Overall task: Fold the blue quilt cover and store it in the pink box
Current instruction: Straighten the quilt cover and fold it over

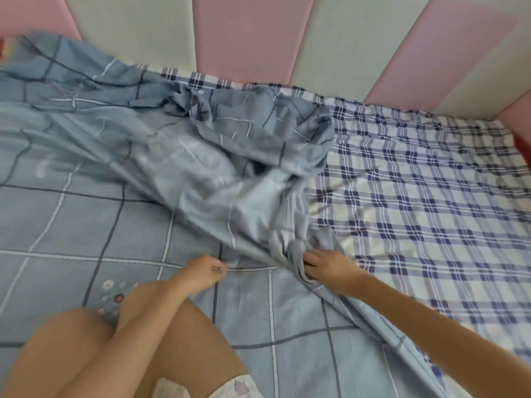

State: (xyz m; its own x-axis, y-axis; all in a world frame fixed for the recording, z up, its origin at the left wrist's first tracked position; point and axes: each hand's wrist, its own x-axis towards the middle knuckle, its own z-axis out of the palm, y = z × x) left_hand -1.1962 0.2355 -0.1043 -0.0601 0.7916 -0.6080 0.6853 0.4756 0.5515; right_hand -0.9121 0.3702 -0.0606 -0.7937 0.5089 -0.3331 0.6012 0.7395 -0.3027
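One blue quilt cover (pixel 138 173): grid-lined, spread flat over the left and near part of the bed, bunched into a crumpled heap toward the far middle, a gathered ridge running down to the near right.
One plaid bed sheet (pixel 425 196): white with dark blue checks, bare on the right side, partly under the cover's edge.
Two hands. Left hand (pixel 202 272): fingers closed, pinching a small fold of the cover. Right hand (pixel 327 267): fingers curled into the gathered ridge, gripping it.
Two bare knees (pixel 184 334), near left, resting on the cover.
Padded wall panels (pixel 250 35): pink and cream, alternating, behind the bed.
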